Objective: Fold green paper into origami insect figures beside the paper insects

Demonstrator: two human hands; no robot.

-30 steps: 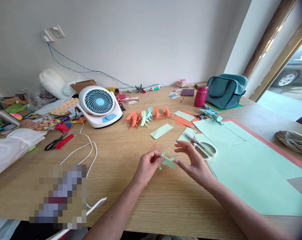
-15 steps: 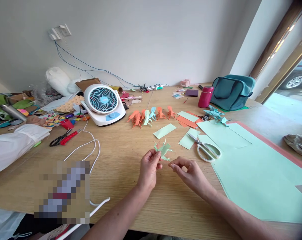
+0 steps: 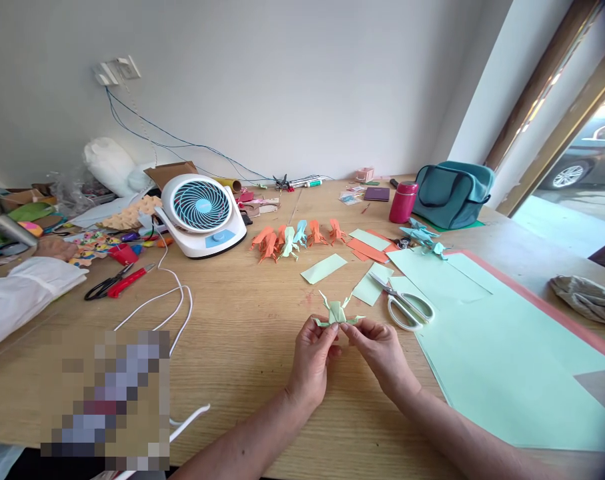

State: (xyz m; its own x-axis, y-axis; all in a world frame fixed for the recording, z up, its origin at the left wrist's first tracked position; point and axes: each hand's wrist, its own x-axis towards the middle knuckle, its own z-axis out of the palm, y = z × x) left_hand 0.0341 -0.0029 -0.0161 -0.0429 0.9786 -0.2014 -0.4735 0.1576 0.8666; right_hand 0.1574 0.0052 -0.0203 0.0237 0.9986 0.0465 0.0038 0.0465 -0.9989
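Observation:
A small light-green folded paper frog [image 3: 336, 313] is held just above the wooden table [image 3: 242, 333], pinched from both sides. My left hand [image 3: 313, 357] grips its left rear edge with thumb and fingertips. My right hand [image 3: 379, 351] grips the right rear edge the same way. The frog's legs point away from me. White-handled scissors [image 3: 405, 305] lie just right of it, beside small green paper strips [image 3: 323, 268].
A row of orange and blue-green folded frogs [image 3: 295, 237] stands further back. Big green sheets [image 3: 497, 333] cover the right side. A white desk fan [image 3: 201, 215] with a white cable [image 3: 167, 300], red-handled pliers [image 3: 115, 283], a pink flask [image 3: 401, 201] and a teal bag [image 3: 452, 193] are around.
The frog was held by my left hand alone; my right hand closed in and now pinches its other side. The frog turned level and faces away.

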